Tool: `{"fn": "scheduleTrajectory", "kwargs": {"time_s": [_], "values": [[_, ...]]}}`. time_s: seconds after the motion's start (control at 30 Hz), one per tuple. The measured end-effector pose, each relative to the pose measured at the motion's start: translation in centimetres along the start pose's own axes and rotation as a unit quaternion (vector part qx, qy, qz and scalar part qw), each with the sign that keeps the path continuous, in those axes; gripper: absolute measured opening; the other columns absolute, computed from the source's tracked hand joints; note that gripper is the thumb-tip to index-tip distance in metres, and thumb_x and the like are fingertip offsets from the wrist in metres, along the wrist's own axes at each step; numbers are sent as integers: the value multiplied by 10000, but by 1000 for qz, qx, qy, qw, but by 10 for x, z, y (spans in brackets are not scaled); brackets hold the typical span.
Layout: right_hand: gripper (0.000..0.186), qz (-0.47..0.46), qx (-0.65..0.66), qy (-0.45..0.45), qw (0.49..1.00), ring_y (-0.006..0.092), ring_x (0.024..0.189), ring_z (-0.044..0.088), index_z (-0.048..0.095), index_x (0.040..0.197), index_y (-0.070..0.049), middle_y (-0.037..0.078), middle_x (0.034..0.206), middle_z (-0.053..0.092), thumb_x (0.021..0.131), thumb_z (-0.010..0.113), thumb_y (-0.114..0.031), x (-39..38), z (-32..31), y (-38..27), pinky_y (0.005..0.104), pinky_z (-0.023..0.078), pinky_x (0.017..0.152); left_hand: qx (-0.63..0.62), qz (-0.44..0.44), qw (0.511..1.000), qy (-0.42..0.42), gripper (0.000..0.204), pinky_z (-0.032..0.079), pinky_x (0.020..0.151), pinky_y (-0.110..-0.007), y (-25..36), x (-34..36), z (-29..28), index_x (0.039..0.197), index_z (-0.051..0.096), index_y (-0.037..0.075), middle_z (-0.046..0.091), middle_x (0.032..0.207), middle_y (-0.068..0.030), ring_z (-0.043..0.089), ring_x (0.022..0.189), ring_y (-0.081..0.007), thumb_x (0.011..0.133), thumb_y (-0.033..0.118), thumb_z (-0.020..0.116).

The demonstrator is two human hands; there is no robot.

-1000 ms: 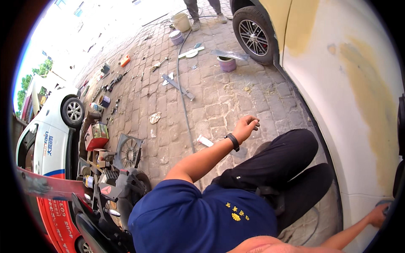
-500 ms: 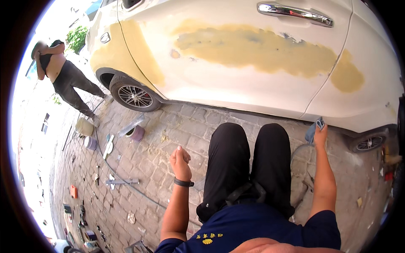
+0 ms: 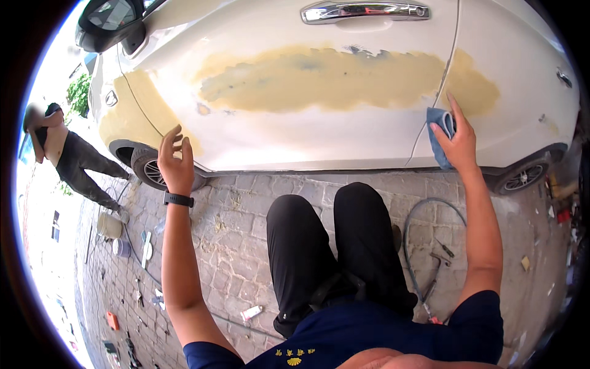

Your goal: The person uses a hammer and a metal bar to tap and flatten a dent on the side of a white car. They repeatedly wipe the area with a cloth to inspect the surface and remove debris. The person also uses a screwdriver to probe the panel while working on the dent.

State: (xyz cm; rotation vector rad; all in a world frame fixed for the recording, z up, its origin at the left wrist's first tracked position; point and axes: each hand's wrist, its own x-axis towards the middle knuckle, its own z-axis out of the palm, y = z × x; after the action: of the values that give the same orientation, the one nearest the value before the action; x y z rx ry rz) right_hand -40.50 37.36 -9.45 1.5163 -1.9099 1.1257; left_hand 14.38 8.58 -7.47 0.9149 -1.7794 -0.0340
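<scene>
A white car door (image 3: 295, 141) fills the upper part of the head view, with a long tan-yellow filler patch (image 3: 319, 80) under its chrome handle (image 3: 362, 11). My right hand (image 3: 460, 146) grips a folded blue-grey cloth (image 3: 437, 144). The cloth is at the door seam, just below a smaller filler patch (image 3: 472, 80) on the rear panel; whether it presses the metal I cannot tell. My left hand (image 3: 177, 161) is raised by the door's front lower corner, fingers apart and holding nothing. A dark band circles that wrist.
A hose (image 3: 407, 240), a hammer (image 3: 437, 264) and a screwdriver (image 3: 445, 247) lie on the paving beside my right arm. A white tube (image 3: 251, 313) lies left of my knees. Buckets (image 3: 109, 226) and scattered tools are farther left, where another person (image 3: 74, 154) stands.
Both hands have risen toward the car. The right brought the cloth up from the sill to the door seam; the left opened from a loose curl. My view has shifted right.
</scene>
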Motion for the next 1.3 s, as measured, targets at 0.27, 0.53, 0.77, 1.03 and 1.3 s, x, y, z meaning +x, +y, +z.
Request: {"fn": "scheduleTrajectory", "kwargs": {"time_s": [0.27, 0.53, 0.77, 1.03, 1.3], "values": [[1043, -70, -170, -120, 976, 307, 940, 685, 224, 1661, -269, 113, 1030, 692, 790, 798, -263, 101, 13, -83, 424, 578, 745, 121, 167, 978, -40, 561, 432, 1143, -439, 12, 99, 55, 1483, 538, 85, 492, 1558, -172, 492, 1409, -365, 933, 113, 646], [1228, -54, -238, -276, 930, 288, 863, 680, 102, 1673, -142, 130, 919, 669, 746, 873, -373, -20, 111, -54, 430, 585, 659, 153, 101, 973, -144, 891, 348, 1205, -480, -14, -31, 129, 1649, 240, 122, 182, 1692, -256, 252, 1535, -446, 856, 62, 641], [731, 70, -140, -503, 850, 376, 984, 700, 549, 1434, -141, 166, 1058, 731, 766, 797, -306, -143, 109, 31, 455, 579, 803, 139, -118, 800, -572, 718, 533, 1016, -472, -161, -242, 95, 1459, 539, 12, 683, 1265, -279, 672, 1164, -420, 875, 364, 764], [283, 292, 175, -79, 937, 134, 851, 673, 718, 1083, 12, 78, 932, 743, 858, 767, -151, -53, -63, 113, 311, 538, 799, 29, -377, 723, -578, 425, 584, 828, -410, -193, -417, -14, 1119, 733, -61, 768, 1027, -179, 756, 902, -258, 932, 315, 665], [536, 47, 203, 258, 944, 388, 1244, 574, 629, 1282, 3, 233, 1278, 638, 875, 788, -307, 144, -105, 70, 507, 414, 1110, 44, -494, 717, -491, 368, 581, 699, -387, -180, -414, -4, 1064, 741, -29, 764, 945, -155, 754, 803, -256, 937, 280, 587]]}}
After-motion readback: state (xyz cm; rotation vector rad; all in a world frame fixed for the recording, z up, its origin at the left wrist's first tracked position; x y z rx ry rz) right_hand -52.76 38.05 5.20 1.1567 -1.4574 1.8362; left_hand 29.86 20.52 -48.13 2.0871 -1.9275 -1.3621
